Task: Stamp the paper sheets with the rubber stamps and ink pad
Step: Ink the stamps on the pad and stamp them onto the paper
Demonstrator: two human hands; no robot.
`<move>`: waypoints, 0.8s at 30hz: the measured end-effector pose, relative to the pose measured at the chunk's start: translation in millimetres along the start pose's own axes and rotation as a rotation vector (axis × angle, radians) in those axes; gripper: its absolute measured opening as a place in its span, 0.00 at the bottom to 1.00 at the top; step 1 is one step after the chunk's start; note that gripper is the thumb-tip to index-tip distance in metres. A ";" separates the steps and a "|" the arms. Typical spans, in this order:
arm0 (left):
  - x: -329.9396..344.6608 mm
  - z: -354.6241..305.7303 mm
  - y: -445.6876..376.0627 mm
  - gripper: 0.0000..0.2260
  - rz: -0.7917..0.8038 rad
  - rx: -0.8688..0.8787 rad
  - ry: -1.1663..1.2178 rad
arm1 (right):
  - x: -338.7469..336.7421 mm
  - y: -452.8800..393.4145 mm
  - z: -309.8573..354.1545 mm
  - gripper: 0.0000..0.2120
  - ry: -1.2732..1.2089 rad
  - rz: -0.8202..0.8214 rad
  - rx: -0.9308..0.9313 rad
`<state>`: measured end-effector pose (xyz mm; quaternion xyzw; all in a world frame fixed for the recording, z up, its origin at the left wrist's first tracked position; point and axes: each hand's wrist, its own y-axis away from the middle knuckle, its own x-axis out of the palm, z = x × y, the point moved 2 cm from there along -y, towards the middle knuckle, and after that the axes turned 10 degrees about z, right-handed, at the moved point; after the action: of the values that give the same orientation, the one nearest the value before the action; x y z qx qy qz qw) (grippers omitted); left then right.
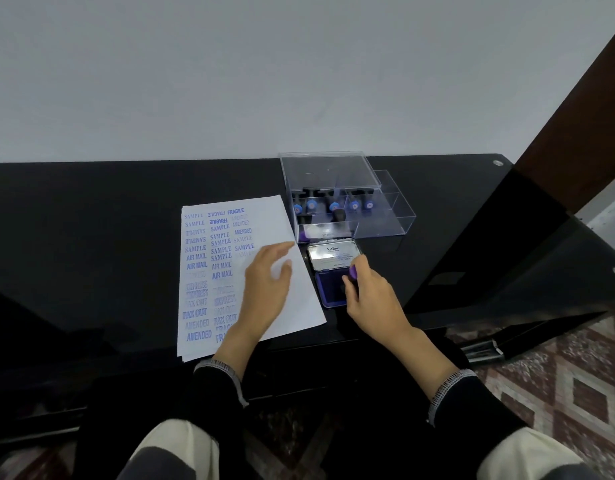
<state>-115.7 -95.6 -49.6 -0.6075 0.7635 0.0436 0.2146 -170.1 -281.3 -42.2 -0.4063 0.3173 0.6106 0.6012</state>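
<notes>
Right hand (366,294) gripping stamp (352,271) on ink pad (325,289)

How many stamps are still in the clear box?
6 visible: five blue-capped stamps in a row at the clear box's back, one black-handled stamp in front. Others may be hidden.

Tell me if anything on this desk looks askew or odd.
The paper sheet lies slightly skewed to the desk edge, and several imprints on it are upside down or faint. The clear box has its lid set crooked. Nothing is spilled.
</notes>
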 end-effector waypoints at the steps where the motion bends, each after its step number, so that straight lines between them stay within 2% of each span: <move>1: -7.6 -1.6 -2.5 0.15 -0.042 -0.029 0.011 | -0.9 -0.6 -0.9 0.09 -0.042 0.002 0.001; 5: -44.2 7.0 -10.9 0.13 -0.188 -0.113 -0.076 | -0.5 -1.1 -0.5 0.10 -0.005 0.000 -0.012; 9: -81.1 28.8 -8.5 0.15 -0.243 -0.243 -0.307 | 1.5 0.9 2.0 0.10 0.044 -0.008 0.002; 14: -106.5 50.9 -3.6 0.18 -0.152 -0.318 -0.629 | -1.1 1.0 2.2 0.08 -0.031 -0.009 0.019; 19: -108.8 65.5 7.9 0.22 -0.049 -0.375 -0.652 | -2.8 1.8 3.9 0.07 -0.036 0.012 0.037; 24: -108.7 68.9 9.3 0.23 -0.045 -0.381 -0.663 | -4.0 0.6 3.5 0.07 -0.065 0.030 0.040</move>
<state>-87.1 28.1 -72.4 -0.6060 0.6174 0.3740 0.3342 -171.4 -280.1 -37.2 -0.3691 0.3159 0.6260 0.6100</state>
